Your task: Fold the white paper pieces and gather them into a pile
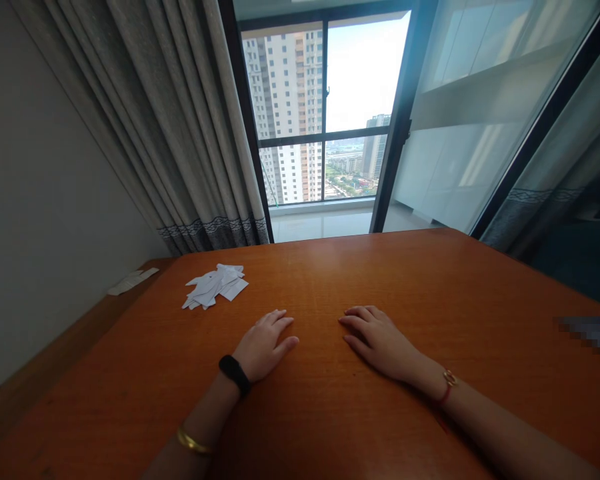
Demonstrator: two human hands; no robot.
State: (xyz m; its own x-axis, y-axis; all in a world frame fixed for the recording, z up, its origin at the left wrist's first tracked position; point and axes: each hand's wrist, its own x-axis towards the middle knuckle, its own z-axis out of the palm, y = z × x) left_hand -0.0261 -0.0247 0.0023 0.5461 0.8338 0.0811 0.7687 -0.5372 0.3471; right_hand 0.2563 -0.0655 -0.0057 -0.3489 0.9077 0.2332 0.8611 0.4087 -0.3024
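Both of my hands rest on an orange-brown wooden table (300,413), apart from each other and holding nothing. My left hand (265,343) lies palm down with its fingers stretched out and the thumb apart; a black band and a gold bangle circle that arm. My right hand (375,339) also lies palm down, fingers extended toward the left, with a red string bracelet at the wrist. Beyond my left hand, to its upper left, sits a loose heap of white paper pieces (215,287). Neither hand touches the paper.
At the left, pale strips of paper (133,281) lie on a lower wooden ledge by the wall. A blurred-out grey patch (593,333) covers something at the table's right edge. Behind the table are a grey curtain (180,133) and a dark-framed glass door (395,153).
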